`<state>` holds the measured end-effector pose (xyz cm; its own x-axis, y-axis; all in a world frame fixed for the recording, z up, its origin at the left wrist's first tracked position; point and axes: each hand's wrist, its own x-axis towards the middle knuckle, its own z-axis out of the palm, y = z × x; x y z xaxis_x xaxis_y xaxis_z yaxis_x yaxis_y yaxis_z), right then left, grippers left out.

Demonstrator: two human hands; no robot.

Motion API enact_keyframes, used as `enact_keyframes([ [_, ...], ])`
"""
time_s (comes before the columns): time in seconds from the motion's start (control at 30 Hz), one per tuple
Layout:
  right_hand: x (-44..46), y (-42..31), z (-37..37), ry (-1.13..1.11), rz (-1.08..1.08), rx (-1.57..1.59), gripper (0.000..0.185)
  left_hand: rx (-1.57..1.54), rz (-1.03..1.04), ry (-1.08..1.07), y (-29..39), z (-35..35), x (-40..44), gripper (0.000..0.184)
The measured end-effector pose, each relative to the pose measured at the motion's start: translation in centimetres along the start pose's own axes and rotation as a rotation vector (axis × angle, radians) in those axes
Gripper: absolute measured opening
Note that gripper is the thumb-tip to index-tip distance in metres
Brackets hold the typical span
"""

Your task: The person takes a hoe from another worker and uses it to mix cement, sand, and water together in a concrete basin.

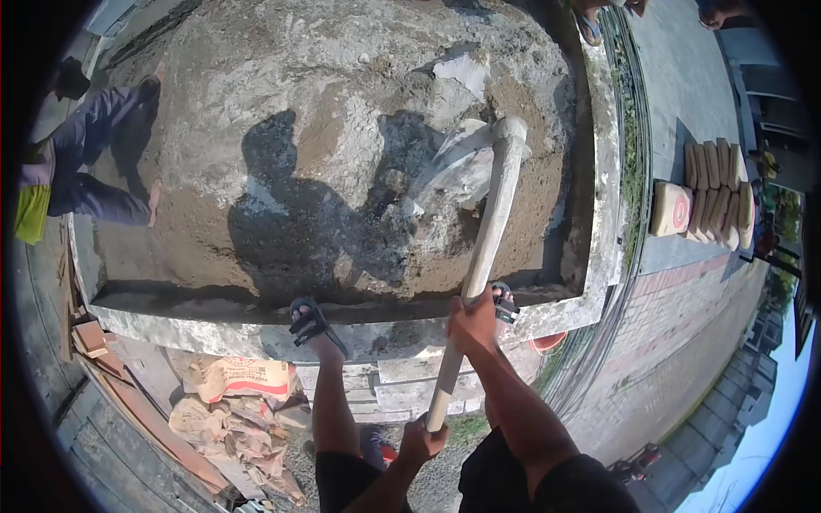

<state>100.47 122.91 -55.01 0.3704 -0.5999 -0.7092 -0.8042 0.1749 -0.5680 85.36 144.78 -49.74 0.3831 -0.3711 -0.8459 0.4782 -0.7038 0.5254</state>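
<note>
A hoe (pixel 493 218) with a long pale wooden handle reaches away from me over a heap of grey cement and brown sand (pixel 333 77). My right hand (pixel 473 321) is wrapped round the middle of the handle. Near the handle's butt end, my left hand (pixel 423 441) is closed on it too. The dusty hoe blade (pixel 453 168) is at the heap's right part; how deep its edge sits I cannot tell. My sandalled feet stand apart on the rim of the concrete trough (pixel 393 338) around the heap.
Another person (pixel 94 150) stands barefoot at the trough's left side. Crumpled cement bags (pixel 231 423) lie below the rim, near wooden boards (pixel 141 406). Stacked full sacks (pixel 714 192) stand on the paving at right. A foot (pixel 590 26) shows at the top right corner.
</note>
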Motion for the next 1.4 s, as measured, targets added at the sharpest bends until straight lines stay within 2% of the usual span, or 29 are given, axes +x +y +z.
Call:
enact_keyframes([
  [0.03,0.8,-2.5,-2.1,0.048,-0.122,0.218,0.029,-0.012,0.03,-0.06,3.3,-1.1,1.7,0.032],
  [0.07,1.4,-6.0,-4.4,0.132,-0.125,0.283,0.027,-0.062,0.2,-0.128,3.8,-1.5,3.9,0.039],
  [0.1,3.0,-8.1,-6.5,0.191,-0.15,0.311,0.026,-0.019,0.237,-0.307,7.0,-3.7,6.3,0.043],
  [0.13,5.2,-9.5,-8.1,0.292,-0.169,0.328,0.015,0.002,0.335,-0.345,9.2,-5.1,8.8,0.047],
  [0.17,8.3,-9.7,-9.6,0.35,-0.156,0.341,0.009,0.092,0.27,-0.45,11.9,-6.9,11.8,0.053],
  [0.2,11.3,-9.3,-10.1,0.409,-0.14,0.352,0.007,0.025,0.403,-0.356,11.6,-7.0,15.1,0.056],
  [0.23,14.1,-8.5,-9.0,0.418,-0.101,0.388,0.009,0.043,0.302,-0.37,12.7,-8.3,17.6,0.056],
  [0.27,16.9,-6.8,-7.7,0.421,-0.07,0.421,0.013,0.229,0.356,-0.225,12.1,-8.8,19.1,0.051],
  [0.33,20.5,0.0,-2.2,0.219,0.213,0.425,0.011,0.371,0.158,-0.166,10.0,-10.0,17.2,0.045],
  [0.37,20.8,4.4,1.6,0.162,0.318,0.326,0.011,0.371,0.112,-0.114,7.9,-10.1,15.0,0.043],
  [0.53,10.5,3.5,7.8,-0.159,0.41,0.276,0.014,0.153,-0.204,0.024,4.9,-8.1,3.6,0.035],
  [0.57,8.6,3.5,9.0,-0.202,0.4,0.254,0.018,0.146,-0.206,0.032,4.5,-8.1,2.1,0.035],
  [0.63,5.2,3.4,11.1,-0.224,0.384,0.185,0.027,0.025,-0.436,-0.076,3.2,-8.6,-0.4,0.038],
  [0.67,4.4,2.1,11.0,-0.234,0.386,0.188,0.027,0.026,-0.442,-0.068,2.1,-8.0,-1.4,0.038],
  [0.73,1.7,-2.4,10.6,-0.234,0.152,0.024,0.038,-0.054,-0.159,0.098,-0.6,-6.3,-1.9,0.036],
  [0.8,2.1,-9.7,9.0,-0.226,0.121,0.017,0.039,-0.038,-0.16,0.132,1.7,-6.9,2.1,0.033],
  [0.83,4.4,-9.6,9.3,-0.093,-0.274,-0.097,0.039,-0.052,-0.191,0.11,3.7,-7.9,5.2,0.032],
  [0.87,7.2,-11.1,9.9,-0.06,-0.371,0.012,0.039,-0.072,0.008,0.231,5.2,-8.6,8.3,0.03],
  [0.9,8.8,-14.4,10.1,-0.018,-0.391,-0.006,0.037,-0.105,0.096,0.233,6.5,-9.9,11.8,0.03],
  [0.93,10.9,-16.4,10.8,-0.028,-0.406,0.03,0.035,-0.13,0.004,0.144,5.8,-10.4,15.6,0.028],
  [0.97,13.6,-16.7,12.1,0.022,-0.44,-0.045,0.036,-0.176,0.05,0.144,5.9,-10.8,18.5,0.024],
  [1.03,18.5,-13.4,14.7,-0.014,-0.33,-0.177,0.038,-0.277,0.035,0.151,3.4,-8.3,20.4,0.024],
  [1.1,20.6,-4.8,17.0,-0.172,-0.032,-0.415,0.041,-0.471,-0.056,0.106,1.8,-4.7,18.2,0.024],
  [1.13,20.6,2.4,17.8,-0.198,-0.159,-0.689,0.054,-0.56,-0.142,0.066,0.3,-2.4,15.2,0.023],
  [1.17,18.6,6.7,18.1,-0.204,-0.101,-0.812,0.057,-0.53,-0.19,0.097,-1.8,-0.4,12.9,0.024],
  [1.2,17.0,8.5,18.0,-0.231,0.123,-0.732,0.058,-0.465,-0.175,0.127,-3.0,0.3,11.5,0.025],
  [1.23,13.6,6.2,16.6,-0.277,0.202,-0.584,0.061,-0.398,-0.162,0.158,-4.2,1.0,10.1,0.027],
  [1.27,12.1,6.5,16.0,-0.261,0.222,-0.538,0.059,-0.303,-0.096,0.181,-4.5,1.0,8.7,0.029],
  [1.4,6.5,7.6,13.1,-0.159,0.164,-0.552,0.047,-0.379,-0.175,0.116,-4.4,2.5,3.0,0.034],
])
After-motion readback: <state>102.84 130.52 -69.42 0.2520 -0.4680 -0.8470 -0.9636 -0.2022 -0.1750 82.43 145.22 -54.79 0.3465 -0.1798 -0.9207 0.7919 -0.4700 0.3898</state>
